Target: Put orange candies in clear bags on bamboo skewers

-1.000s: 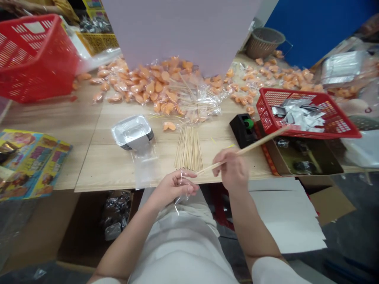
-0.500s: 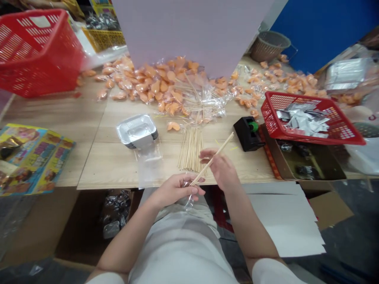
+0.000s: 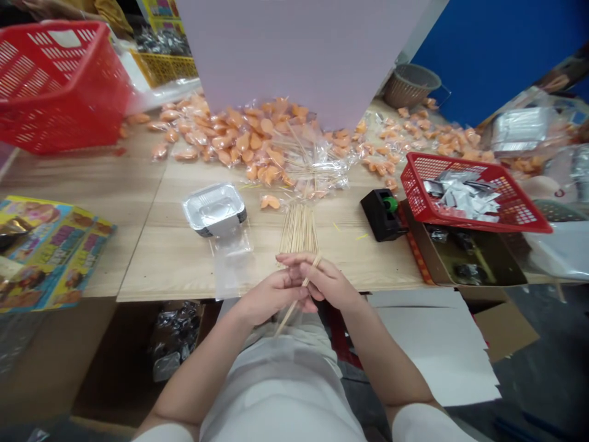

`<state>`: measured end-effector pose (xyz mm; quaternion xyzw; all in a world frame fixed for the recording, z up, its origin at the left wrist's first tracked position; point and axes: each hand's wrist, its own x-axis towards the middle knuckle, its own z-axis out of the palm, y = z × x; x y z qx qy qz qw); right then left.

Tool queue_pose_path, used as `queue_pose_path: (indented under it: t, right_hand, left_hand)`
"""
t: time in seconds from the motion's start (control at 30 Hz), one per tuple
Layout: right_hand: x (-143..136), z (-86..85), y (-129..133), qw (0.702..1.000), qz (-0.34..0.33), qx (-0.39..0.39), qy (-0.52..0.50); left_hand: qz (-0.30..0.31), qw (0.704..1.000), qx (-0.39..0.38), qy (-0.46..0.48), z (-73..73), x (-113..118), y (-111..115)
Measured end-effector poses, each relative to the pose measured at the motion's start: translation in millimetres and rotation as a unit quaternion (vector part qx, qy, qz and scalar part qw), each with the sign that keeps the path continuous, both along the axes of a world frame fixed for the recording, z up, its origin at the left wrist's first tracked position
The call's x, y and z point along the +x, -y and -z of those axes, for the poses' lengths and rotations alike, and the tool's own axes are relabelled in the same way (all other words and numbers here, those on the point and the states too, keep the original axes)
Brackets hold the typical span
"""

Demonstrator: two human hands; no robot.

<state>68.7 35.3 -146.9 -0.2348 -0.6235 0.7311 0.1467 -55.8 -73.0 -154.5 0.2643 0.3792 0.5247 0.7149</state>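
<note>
My left hand (image 3: 269,298) and my right hand (image 3: 335,283) meet just over the table's front edge. Both are closed around a few thin wooden sticks (image 3: 286,318), which slant down towards my lap. Clear plastic film shows faintly around their lower part; its outline is hard to make out. The right fingers grip near the upper end, and the left fingers and thumb close round the middle. Directly beyond my hands lies a fanned bundle of similar sticks (image 3: 299,228). Left of it are stacked foil trays (image 3: 214,207) and flat clear bags (image 3: 234,264).
Wrapped orange pieces (image 3: 243,138) are heaped at the back against a pale partition (image 3: 294,55). To the right stand a black tape dispenser (image 3: 383,215) and a red basket (image 3: 524,212) of silver sachets. Another red basket (image 3: 99,92) and printed packaging (image 3: 69,264) are on the left.
My right hand has come down and left to meet my left hand. The sticks have slid down through the left hand, so their lower ends now stick out below it.
</note>
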Motion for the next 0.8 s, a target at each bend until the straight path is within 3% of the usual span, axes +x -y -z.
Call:
queue_pose_path:
  t: [0.07, 0.13, 0.17, 0.2, 0.3, 0.33, 0.47, 0.57, 0.73, 0.8]
  right_hand:
    - [3, 2.4, -7, 0.999, 0.012, 0.039, -0.035]
    - [5, -0.6, -14, 0.986, 0.093, 0.105, -0.086]
    - [6, -3.7, -16, 0.979, 0.104, 0.147, -0.09]
    - [7, -7.3, -16, 0.975, 0.075, 0.193, -0.075]
    - [11, -14.7, -10, 0.951, -0.104, 0.292, -0.009]
    - [12, -14.6, -7, 0.948, -0.11, 0.299, -0.005]
    - [14, -3.4, -3, 0.956, 0.107, 0.274, 0.018]
    - [9, 4.2, 0, 0.96, 0.094, 0.258, 0.051]
    - [4, 0.8, 9, 0.994, 0.093, 0.058, 0.027]
    - [4, -3.5, 10, 0.99, 0.102, 0.09, 0.048]
  left_hand:
    - [-0.015, 0.999, 0.012, -0.039, 2.0, -1, -1]
    - [-0.02, 0.999, 0.014, -0.045, 4.0, -1, -2]
    - [-0.023, 0.999, 0.016, -0.046, 4.7, 0, -3]
    - [-0.03, 0.998, 0.019, -0.049, 5.2, 0, -3]
    - [-0.062, 0.995, 0.034, -0.076, 6.3, 1, -4]
    - [-0.072, 0.993, 0.037, -0.083, 7.0, 1, -4]
    - [-0.083, 0.991, 0.051, -0.086, 11.8, 0, -4]
    - [-0.092, 0.989, 0.067, -0.099, 15.9, -1, -5]
    - [-0.089, 0.989, 0.093, -0.078, 18.9, 1, -7]
    - [-0.088, 0.988, 0.098, -0.081, 18.5, 1, -7]
